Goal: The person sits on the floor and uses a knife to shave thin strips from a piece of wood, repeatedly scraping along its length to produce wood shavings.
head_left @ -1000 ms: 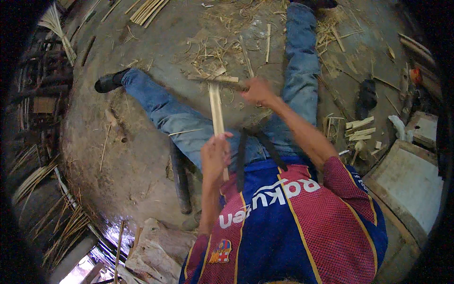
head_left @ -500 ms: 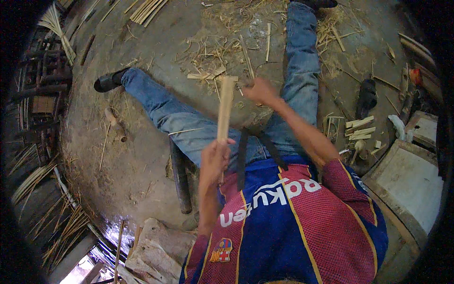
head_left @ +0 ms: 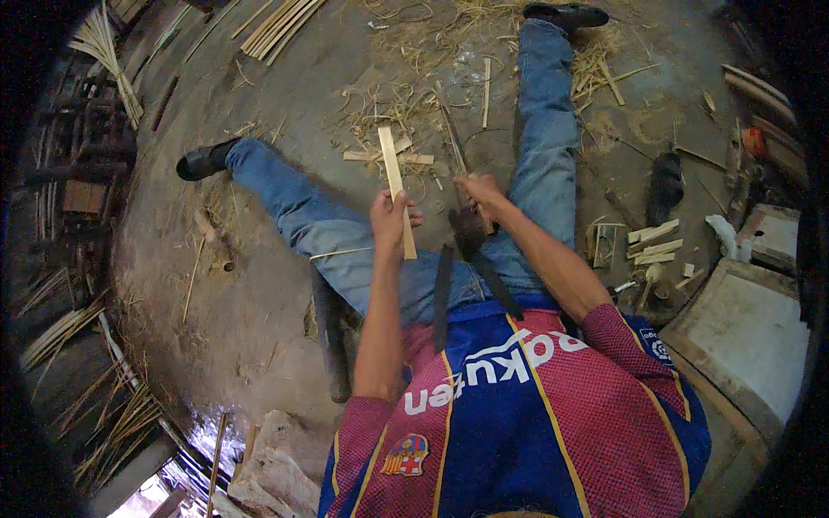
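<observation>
My left hand [head_left: 389, 221] grips a flat, pale bamboo slat [head_left: 392, 164] at about its middle to lower part. The slat stands nearly upright in the view, over my left thigh. My right hand [head_left: 484, 195] is closed around a long, narrow-bladed knife [head_left: 452, 129], its blade pointing away from me and its end reaching back past my hand. A gap separates the knife from the slat. Beyond the slat, crossed pale bamboo pieces [head_left: 363, 157] lie on the floor. A dark strap or cloth [head_left: 467, 231] rests across my lap.
Curly shavings [head_left: 380, 104] litter the floor between my outstretched legs. Bamboo strips [head_left: 281, 26] lie at the far left. Short split pieces [head_left: 656, 242] are stacked at my right, near a framed white panel [head_left: 743, 332]. A dark post [head_left: 330, 341] stands beside my left thigh.
My left hand has moved forward, and the slat now extends below it toward me. My right hand has drawn back with the knife, whose blade shows more clearly.
</observation>
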`<state>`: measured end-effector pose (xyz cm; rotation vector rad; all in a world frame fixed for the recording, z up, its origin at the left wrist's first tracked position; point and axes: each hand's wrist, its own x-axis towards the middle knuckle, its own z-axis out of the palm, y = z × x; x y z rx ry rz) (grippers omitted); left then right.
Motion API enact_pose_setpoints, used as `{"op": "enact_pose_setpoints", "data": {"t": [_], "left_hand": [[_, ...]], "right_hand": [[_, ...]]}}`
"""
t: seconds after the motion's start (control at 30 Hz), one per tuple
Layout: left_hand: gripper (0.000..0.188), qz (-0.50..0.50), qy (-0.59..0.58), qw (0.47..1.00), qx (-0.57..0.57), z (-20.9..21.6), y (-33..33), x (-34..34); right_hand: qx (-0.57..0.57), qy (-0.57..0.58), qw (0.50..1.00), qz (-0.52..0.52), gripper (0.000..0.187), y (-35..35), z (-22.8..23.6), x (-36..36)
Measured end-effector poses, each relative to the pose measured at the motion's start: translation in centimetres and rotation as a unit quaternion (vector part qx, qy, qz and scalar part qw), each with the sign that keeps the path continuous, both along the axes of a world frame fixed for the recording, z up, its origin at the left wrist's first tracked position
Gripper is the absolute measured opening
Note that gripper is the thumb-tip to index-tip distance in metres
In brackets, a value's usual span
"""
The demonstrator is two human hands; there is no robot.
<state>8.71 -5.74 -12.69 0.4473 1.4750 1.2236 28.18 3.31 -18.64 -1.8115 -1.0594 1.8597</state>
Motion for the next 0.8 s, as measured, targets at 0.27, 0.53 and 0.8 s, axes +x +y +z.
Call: {"op": "enact_pose_setpoints", "data": {"t": [0.27, 0.53, 0.8], "left_hand": [[0.019, 0.022, -0.08, 0.997, -0.006, -1.3, -0.8, -0.7], [0.02, 0.081, -0.187, 0.978, 0.046, -3.0, -0.5, -1.8], [0.026, 0.153, -0.255, 0.948, 0.115, -4.2, -0.7, -2.1]], "right_hand": [[0.056, -0.029, 0.998, 0.03, 0.039, 0.9, -2.1, 0.5], [0.046, -0.033, 0.998, 0.03, 0.036, 0.2, -1.9, -0.1], [0.058, 0.019, 0.98, 0.189, 0.047, -0.5, -1.9, -0.5]]}}
